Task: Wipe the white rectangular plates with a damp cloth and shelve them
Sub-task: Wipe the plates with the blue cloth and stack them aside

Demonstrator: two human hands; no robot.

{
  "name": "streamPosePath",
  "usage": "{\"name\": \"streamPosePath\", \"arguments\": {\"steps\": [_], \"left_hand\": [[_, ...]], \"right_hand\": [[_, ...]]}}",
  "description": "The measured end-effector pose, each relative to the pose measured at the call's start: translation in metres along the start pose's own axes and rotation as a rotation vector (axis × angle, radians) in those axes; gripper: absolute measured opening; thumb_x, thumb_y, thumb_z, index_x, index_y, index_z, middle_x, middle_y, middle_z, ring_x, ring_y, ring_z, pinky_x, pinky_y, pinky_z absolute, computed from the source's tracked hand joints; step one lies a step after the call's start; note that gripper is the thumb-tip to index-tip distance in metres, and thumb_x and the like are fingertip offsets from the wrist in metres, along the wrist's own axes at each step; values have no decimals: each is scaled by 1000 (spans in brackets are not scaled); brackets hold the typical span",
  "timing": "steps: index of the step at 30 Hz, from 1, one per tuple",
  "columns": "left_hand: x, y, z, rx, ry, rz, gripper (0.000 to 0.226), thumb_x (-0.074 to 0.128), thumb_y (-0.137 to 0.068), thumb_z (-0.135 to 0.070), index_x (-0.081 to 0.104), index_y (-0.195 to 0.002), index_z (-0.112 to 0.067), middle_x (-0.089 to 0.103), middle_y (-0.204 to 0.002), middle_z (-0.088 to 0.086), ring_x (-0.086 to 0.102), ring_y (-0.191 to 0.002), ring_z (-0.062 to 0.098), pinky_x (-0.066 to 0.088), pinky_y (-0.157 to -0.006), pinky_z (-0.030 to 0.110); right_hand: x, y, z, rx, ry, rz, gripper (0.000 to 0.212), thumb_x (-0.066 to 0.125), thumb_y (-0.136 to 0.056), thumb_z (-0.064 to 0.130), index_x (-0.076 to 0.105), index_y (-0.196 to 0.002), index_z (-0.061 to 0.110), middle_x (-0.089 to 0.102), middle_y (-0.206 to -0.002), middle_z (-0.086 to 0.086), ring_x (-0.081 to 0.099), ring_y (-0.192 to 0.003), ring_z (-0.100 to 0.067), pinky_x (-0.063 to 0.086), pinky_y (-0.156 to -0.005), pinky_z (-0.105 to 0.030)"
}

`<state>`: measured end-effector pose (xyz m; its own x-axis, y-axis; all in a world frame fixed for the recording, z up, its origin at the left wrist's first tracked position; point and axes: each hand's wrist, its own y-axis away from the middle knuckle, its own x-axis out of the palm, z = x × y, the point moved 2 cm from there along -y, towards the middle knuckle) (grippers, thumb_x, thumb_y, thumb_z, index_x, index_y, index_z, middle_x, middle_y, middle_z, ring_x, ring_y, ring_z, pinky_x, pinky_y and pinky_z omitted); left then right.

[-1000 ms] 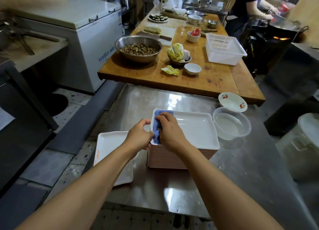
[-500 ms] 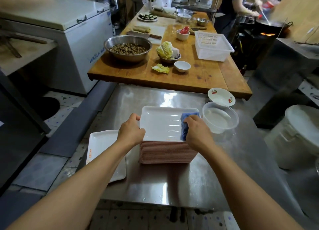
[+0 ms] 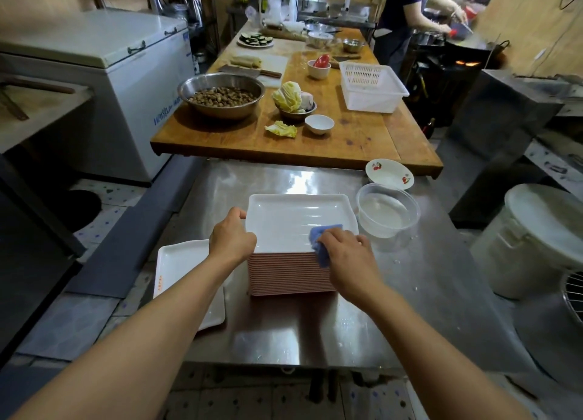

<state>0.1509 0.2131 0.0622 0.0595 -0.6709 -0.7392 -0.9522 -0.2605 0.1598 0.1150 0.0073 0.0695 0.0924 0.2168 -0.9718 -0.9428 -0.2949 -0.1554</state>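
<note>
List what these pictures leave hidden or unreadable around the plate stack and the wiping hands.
- Head view: the right hand covers most of the blue cloth.
- The left hand hides the top plate's near left corner.
- The left forearm crosses the separate plate.
- Its orange edge marking is too small to read.
- No shelf is in view.

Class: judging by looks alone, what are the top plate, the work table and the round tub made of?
Top plate: glossy white, probably melamine or glazed ceramic; it shows sheen streaks. Work table: brushed stainless steel, mirroring the light. Round tub: clear plastic, see-through walls.
</note>
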Motion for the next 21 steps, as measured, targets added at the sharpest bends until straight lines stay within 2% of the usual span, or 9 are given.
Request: {"name": "streamPosePath", "arguments": {"steps": [3,5,7,10,13,15,18,20,21], "left_hand": [[0,1,-2,-5,-18,-14,30,55,-86,-8,48,-113,-17,61,-100,8,57,-86,25,40,-62,31],[-2,2,-4,-10,-30,-24,30,56,-87,-9,48,-116,-16,62,-105,9,55,-87,24,41,-65,31],[-3,6,-6,1,-56,-40,31,54,-90,-11,48,-120,-14,61,-112,11,54,-89,24,40,-69,31],[-8,22,-12,54,-213,-106,38,51,-94,-24,43,-130,-14,54,-122,13,54,-103,29,38,-73,33],[-3,37,-27,247,-388,-165,49,51,-93,-41,41,-137,-21,45,-129,7,43,-117,24,40,-82,34],[9,43,-39,435,-405,-130,48,53,-91,-46,49,-133,-24,47,-127,0,38,-119,18,38,-86,30],[27,44,-48,551,-493,-18,41,57,-89,-45,59,-125,-26,47,-128,-4,36,-123,16,33,-95,30],[35,43,-48,593,-521,-19,26,62,-88,-34,68,-111,-22,52,-122,-2,41,-120,19,36,-90,32],[38,45,-50,646,-508,-56,17,67,-85,-23,72,-100,-18,58,-113,-1,48,-114,21,39,-83,33]], "right_hand": [[-13,8,-15,42,102,-10,34,53,-80,-2,56,-111,14,51,-116,-3,46,-112,-24,29,-87,-35],[-16,9,-18,39,100,-45,29,59,-71,-11,62,-95,6,56,-103,-12,53,-100,-34,39,-76,-40],[-16,7,-20,68,63,-53,22,57,-76,-10,63,-92,3,55,-101,-16,53,-96,-34,43,-73,-40],[-27,13,-24,168,-223,-157,16,48,-89,4,62,-97,7,55,-106,-8,54,-90,-15,45,-81,-36],[-44,21,-21,194,-460,-228,10,53,-87,-5,62,-83,-5,56,-76,-1,52,-75,3,41,-67,-13],[-51,25,-22,247,-565,-211,13,52,-88,-3,62,-82,2,53,-66,13,53,-72,16,39,-61,-2],[-50,30,-27,329,-668,-213,15,55,-91,9,58,-84,21,56,-70,12,59,-63,-2,50,-58,-12],[-48,34,-33,382,-745,-213,14,56,-91,11,55,-85,23,57,-72,9,57,-62,-4,49,-52,-11],[-49,37,-35,401,-763,-221,11,56,-91,12,55,-87,22,58,-74,8,57,-63,-4,47,-51,-9]]}}
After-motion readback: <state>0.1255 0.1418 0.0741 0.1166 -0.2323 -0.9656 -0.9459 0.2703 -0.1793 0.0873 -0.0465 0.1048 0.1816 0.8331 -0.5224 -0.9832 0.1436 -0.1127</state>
